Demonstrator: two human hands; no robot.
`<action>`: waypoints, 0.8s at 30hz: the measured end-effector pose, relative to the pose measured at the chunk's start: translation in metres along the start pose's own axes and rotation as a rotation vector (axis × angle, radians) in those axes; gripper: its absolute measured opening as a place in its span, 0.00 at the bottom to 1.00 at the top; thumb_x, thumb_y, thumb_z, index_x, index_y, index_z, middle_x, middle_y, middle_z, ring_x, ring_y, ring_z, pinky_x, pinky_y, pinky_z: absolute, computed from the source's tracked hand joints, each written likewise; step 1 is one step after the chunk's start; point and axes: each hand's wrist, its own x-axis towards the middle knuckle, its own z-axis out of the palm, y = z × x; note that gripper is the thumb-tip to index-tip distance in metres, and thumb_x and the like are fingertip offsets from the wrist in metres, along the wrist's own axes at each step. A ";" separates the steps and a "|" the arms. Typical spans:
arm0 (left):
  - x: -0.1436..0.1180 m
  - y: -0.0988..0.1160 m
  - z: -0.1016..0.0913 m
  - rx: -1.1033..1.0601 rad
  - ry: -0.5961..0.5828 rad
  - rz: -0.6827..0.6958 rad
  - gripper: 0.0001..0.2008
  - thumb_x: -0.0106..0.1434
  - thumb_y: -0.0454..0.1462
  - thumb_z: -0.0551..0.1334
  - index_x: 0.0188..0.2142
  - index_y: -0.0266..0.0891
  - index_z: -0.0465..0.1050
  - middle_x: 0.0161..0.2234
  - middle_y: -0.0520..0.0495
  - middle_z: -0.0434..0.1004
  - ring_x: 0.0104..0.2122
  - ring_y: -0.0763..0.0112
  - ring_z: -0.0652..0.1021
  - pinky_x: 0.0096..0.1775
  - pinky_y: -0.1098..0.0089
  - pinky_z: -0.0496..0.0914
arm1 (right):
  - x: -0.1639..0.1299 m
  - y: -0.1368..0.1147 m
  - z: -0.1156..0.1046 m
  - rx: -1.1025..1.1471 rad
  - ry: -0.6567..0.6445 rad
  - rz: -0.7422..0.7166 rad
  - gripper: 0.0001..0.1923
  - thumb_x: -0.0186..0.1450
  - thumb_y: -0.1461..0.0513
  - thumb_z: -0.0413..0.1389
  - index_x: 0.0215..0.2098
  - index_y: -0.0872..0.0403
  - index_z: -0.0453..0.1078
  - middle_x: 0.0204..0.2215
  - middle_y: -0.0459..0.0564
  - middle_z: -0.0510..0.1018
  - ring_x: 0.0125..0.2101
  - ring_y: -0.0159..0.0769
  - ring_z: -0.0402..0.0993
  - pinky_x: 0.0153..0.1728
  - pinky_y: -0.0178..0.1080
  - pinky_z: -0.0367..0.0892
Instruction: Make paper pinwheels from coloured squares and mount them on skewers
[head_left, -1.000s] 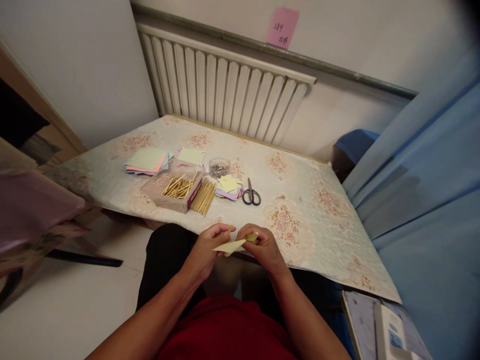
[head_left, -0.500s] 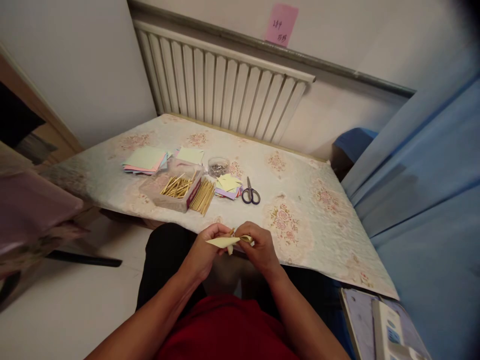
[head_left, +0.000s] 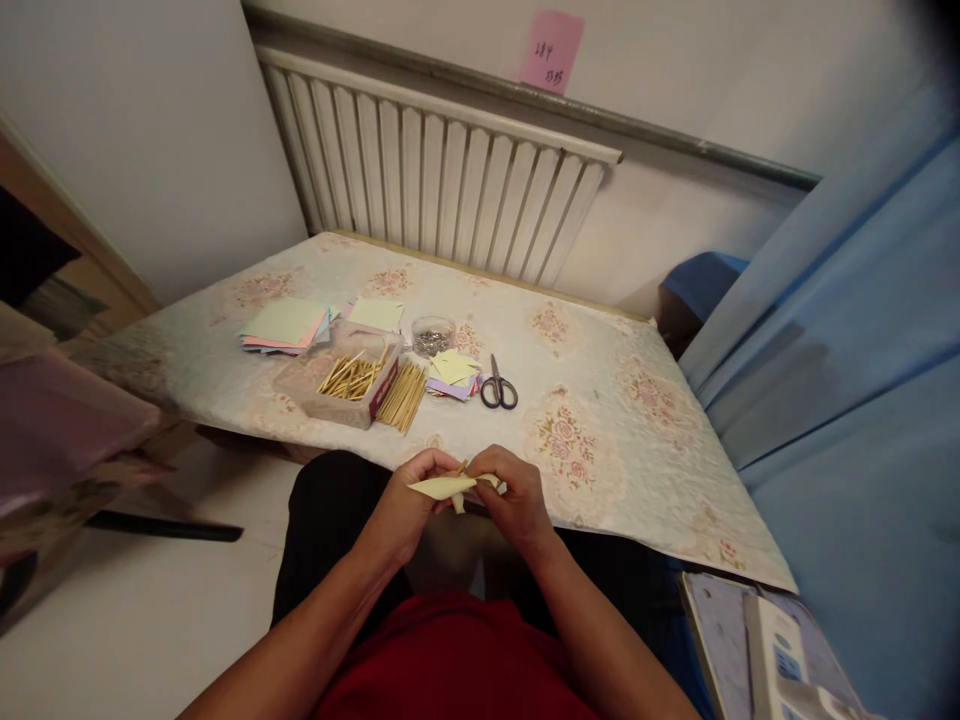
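Observation:
Just in front of the table's near edge, my left hand [head_left: 409, 503] and my right hand [head_left: 511, 497] meet over my lap. Both pinch a pale yellow piece of folded paper [head_left: 442, 487], and a thin wooden stick shows between the fingertips. Beyond them on the floral tablecloth [head_left: 600, 400] stands a clear box of wooden sticks [head_left: 345, 375], with a loose bundle of sticks [head_left: 403, 392] beside it. A small stack of cut paper squares [head_left: 452, 372] and black-handled scissors [head_left: 498, 387] lie further right.
A stack of larger coloured paper sheets [head_left: 289, 325] lies at the table's left, and a small clear cup of metal pins [head_left: 433, 335] stands behind the box. A white radiator [head_left: 435, 170] lines the wall. Blue curtain [head_left: 847, 330] hangs at right.
The yellow paper has turned from tilted to nearly flat and shifted slightly left between my fingers. My hands have closed in on each other. The view has drifted a little.

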 end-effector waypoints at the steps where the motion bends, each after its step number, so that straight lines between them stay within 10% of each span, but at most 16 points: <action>1: 0.000 0.000 0.000 0.008 0.002 0.006 0.07 0.52 0.37 0.66 0.29 0.37 0.72 0.20 0.55 0.67 0.20 0.80 0.62 0.23 0.76 0.52 | 0.000 0.000 0.000 0.001 -0.001 0.012 0.06 0.61 0.67 0.54 0.32 0.51 0.71 0.29 0.48 0.75 0.32 0.34 0.72 0.35 0.37 0.67; 24: -0.001 0.003 0.001 0.080 0.045 -0.006 0.05 0.51 0.36 0.66 0.27 0.38 0.72 0.21 0.55 0.68 0.20 0.80 0.63 0.24 0.75 0.53 | 0.000 -0.001 0.001 0.010 -0.017 0.069 0.03 0.63 0.63 0.55 0.32 0.51 0.71 0.28 0.48 0.76 0.31 0.34 0.72 0.33 0.37 0.66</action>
